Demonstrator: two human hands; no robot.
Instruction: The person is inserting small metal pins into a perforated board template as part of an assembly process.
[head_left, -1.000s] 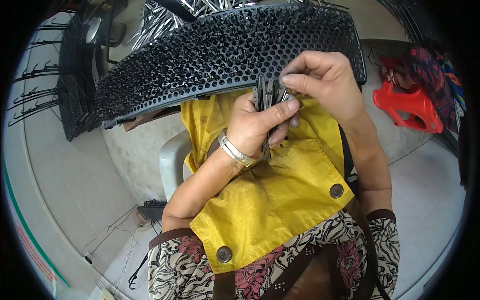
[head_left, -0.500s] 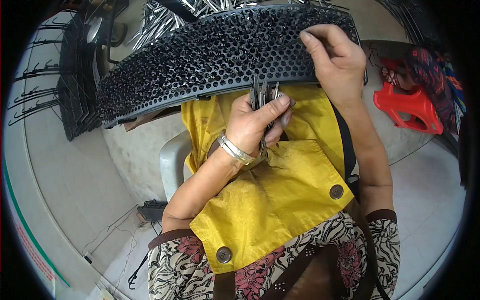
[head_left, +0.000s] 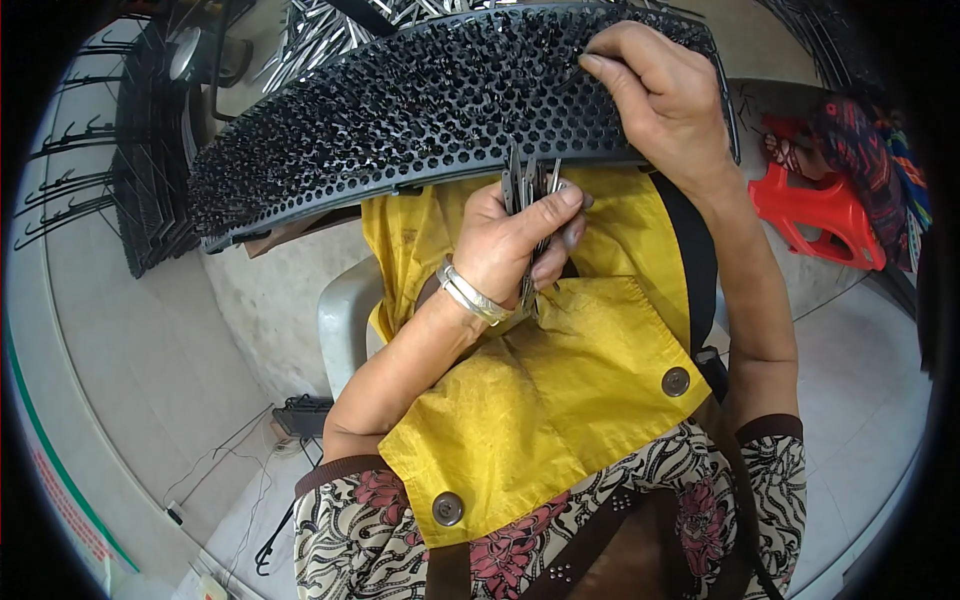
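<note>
In front of my lap stretches a black perforated rack [head_left: 600, 135], most of its holes filled with small dark upright pieces. My left hand [head_left: 510, 240] is closed around a bundle of thin grey metal pieces [head_left: 528, 185], their tips pointing up near the rack's front edge. Over the right part of the rack is my right hand [head_left: 672, 95], thumb and forefinger pinched together among the pieces. Whatever lies between those fingertips is too small to make out.
A heap of loose silvery metal pieces [head_left: 320, 35] lies beyond the rack. Dark racks with wire hooks [head_left: 150, 150] stand at the left. To the right is a red plastic stool [head_left: 815, 220] beside patterned cloth [head_left: 860, 150]. A yellow apron [head_left: 560, 380] covers my lap.
My right hand has moved slightly up and left, farther over the rack. My left hand stays almost in place with its bundle.
</note>
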